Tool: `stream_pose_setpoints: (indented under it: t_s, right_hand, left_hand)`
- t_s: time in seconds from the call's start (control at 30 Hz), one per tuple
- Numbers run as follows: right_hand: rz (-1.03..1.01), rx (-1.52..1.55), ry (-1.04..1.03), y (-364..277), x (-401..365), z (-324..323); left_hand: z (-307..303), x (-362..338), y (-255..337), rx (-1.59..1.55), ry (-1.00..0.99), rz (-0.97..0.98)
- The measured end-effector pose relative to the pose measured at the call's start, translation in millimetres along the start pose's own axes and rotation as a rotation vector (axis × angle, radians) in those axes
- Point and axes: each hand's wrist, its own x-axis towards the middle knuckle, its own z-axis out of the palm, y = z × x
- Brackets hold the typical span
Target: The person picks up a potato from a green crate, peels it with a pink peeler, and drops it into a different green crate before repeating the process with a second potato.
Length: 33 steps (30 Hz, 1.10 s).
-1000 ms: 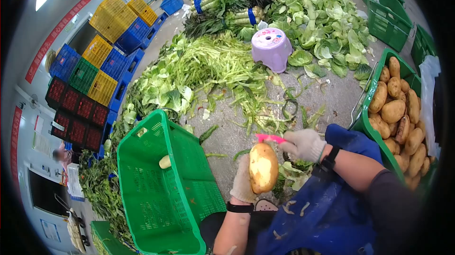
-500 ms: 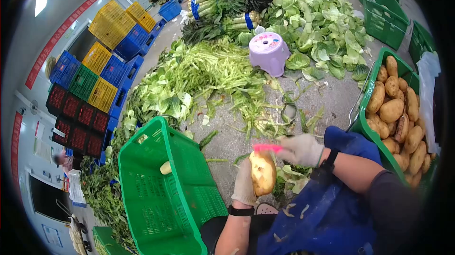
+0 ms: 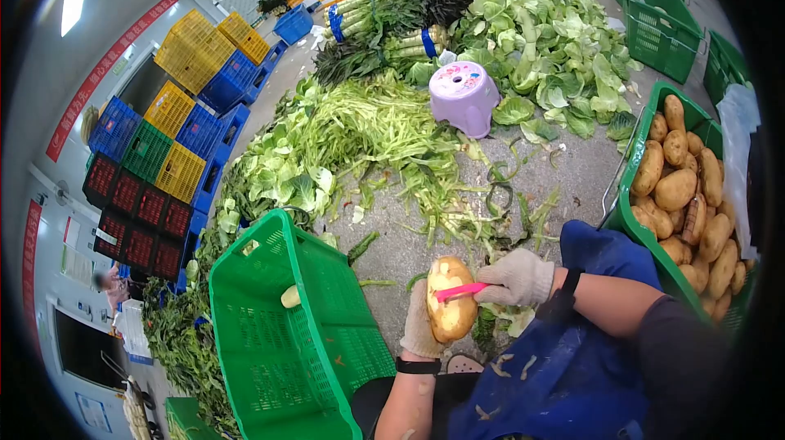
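Observation:
A large, partly peeled potato [image 3: 455, 319] is gripped in my gloved left hand [image 3: 420, 325], with pale flesh showing at the top and brown skin lower down. In my gloved right hand [image 3: 520, 278] is a pink peeler [image 3: 461, 291], its head against the potato's upper face. Left of my hands stands a green crate [image 3: 327, 309] with one peeled potato [image 3: 290, 297] inside. To my right, another green crate [image 3: 646, 141] is full of unpeeled potatoes [image 3: 677, 190]. A blue apron [image 3: 556, 374] with scraps of peel on it covers my lap.
Ahead lie heaps of green trimmings [image 3: 360, 129] and cabbage leaves [image 3: 548, 47], with a purple stool [image 3: 464, 105] between them. Bundled leafy stalks [image 3: 392, 23] lie behind. Stacked crates [image 3: 168, 121] line the left wall; more green crates [image 3: 661, 27] stand at the right. A person [image 3: 114, 283] is at far left.
My right hand and the peeler have moved down, from the potato's top edge to its upper face. The potato has turned in my left hand, so more brown skin faces me.

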Motion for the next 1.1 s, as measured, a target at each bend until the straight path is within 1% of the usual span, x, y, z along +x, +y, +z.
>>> stream_pose_setpoints:
  t_s: [0.03,0.07,0.1,0.17,0.2,0.23,0.27,0.3,0.37,0.4,0.43,0.5,0.53,0.57,0.63,0.67,0.7,0.73,0.77,0.8,0.83,0.87,0.9,0.97,1.0,1.03,1.1]
  right_hand:
    - [-0.057,0.012,-0.028,0,-4,2]
    - [0.087,0.018,0.090,8,0,3]
    - [0.094,0.018,0.091,9,-2,0]
    - [0.114,0.073,0.110,8,4,-7]
    - [0.106,0.067,0.105,5,3,-7]
    - [-0.008,0.067,0.057,0,-1,-3]
    - [-0.113,0.073,0.012,-2,-5,1]
    - [-0.102,0.080,0.009,0,-5,0]
    - [0.165,-0.059,0.029,10,10,-10]
    - [0.134,0.019,0.052,12,7,-7]
    - [0.129,0.015,0.056,9,6,-7]
    - [-0.050,-0.003,0.026,0,-3,-6]
    - [0.148,-0.086,0.050,6,2,-4]
    - [0.285,-0.170,-0.063,14,10,-10]
    - [0.116,-0.003,0.105,3,3,-12]
    - [0.021,-0.026,0.033,-7,0,-14]
    - [-0.070,-0.042,-0.040,-14,-3,-12]
    - [-0.036,-0.025,0.036,3,-4,10]
    - [-0.027,-0.015,0.034,2,-4,9]
    - [0.111,-0.049,0.001,3,2,0]
    - [0.243,-0.088,-0.023,4,8,-8]
    - [0.066,0.023,0.070,2,2,-7]
    - [0.062,0.019,0.068,2,2,-3]
    - [0.049,-0.037,-0.025,2,-1,7]
    - [0.161,-0.074,-0.069,2,4,-4]
    - [0.163,-0.073,-0.066,2,2,-4]
    - [0.082,-0.011,0.009,5,2,-6]
  left_hand:
    - [-4,1,-1,-0.009,0.006,-0.006]
    - [-10,1,-1,-0.035,0.008,-0.035]
    - [-11,2,1,-0.053,0.003,-0.059]
    - [-7,2,3,0.010,-0.029,-0.024]
    - [-8,4,1,-0.039,-0.050,-0.030]
    - [-9,4,-1,-0.090,-0.068,-0.039]
    - [-4,0,-1,0.040,0.019,0.034]
    - [-6,-3,-5,0.039,0.026,0.022]
    - [-5,-3,-4,0.129,0.023,-0.010]
    - [-3,-3,-6,0.090,0.060,0.006]
    - [-3,0,-4,0.092,0.055,0.012]
    - [-5,0,-6,0.251,-0.081,0.090]
    - [-6,-3,-10,0.251,-0.077,0.075]
    - [-4,-5,-11,0.248,-0.060,0.086]
    - [2,-2,-5,0.246,-0.037,0.133]
    - [8,-2,-5,0.274,0.009,0.169]
    - [9,1,-6,0.267,0.012,0.173]
    - [8,1,-7,0.338,0.035,0.213]
    - [5,0,-7,0.414,0.057,0.248]
    - [3,2,-6,0.492,0.069,0.219]
    - [4,3,-5,0.496,0.061,0.226]
    - [5,4,-8,0.484,0.071,0.262]
    - [5,4,-10,0.466,0.089,0.296]
    - [4,4,-9,0.482,0.112,0.274]
    - [3,2,-9,0.503,0.129,0.251]
    - [1,2,-11,0.505,0.127,0.249]
    - [2,5,-10,0.702,0.119,0.346]
